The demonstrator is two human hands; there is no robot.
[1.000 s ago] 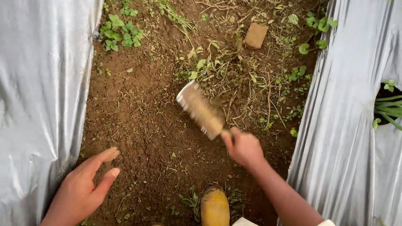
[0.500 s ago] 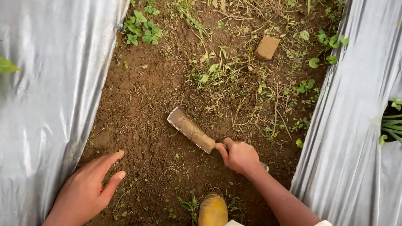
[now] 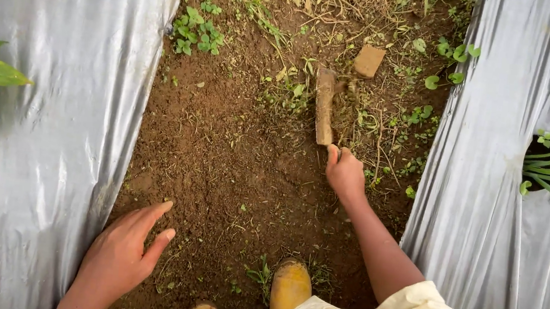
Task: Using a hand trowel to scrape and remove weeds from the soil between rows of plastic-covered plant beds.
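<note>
While the right hand is closed around the handle of a small hand hoe, the tool's flat, soil-caked blade lies stretched away from the person, resting among the weeds and dry stems in the middle of the earth path. The handle itself is mostly hidden inside the fist, so its shape is hard to make out. The left hand is open and empty, fingers spread, palm down on the bare soil just beside the edge of the silver plastic sheet on the left. A second sheet covers the bed on the right. Two yellow boots show at the bottom, and a brown stone lies just beyond the blade.
</note>
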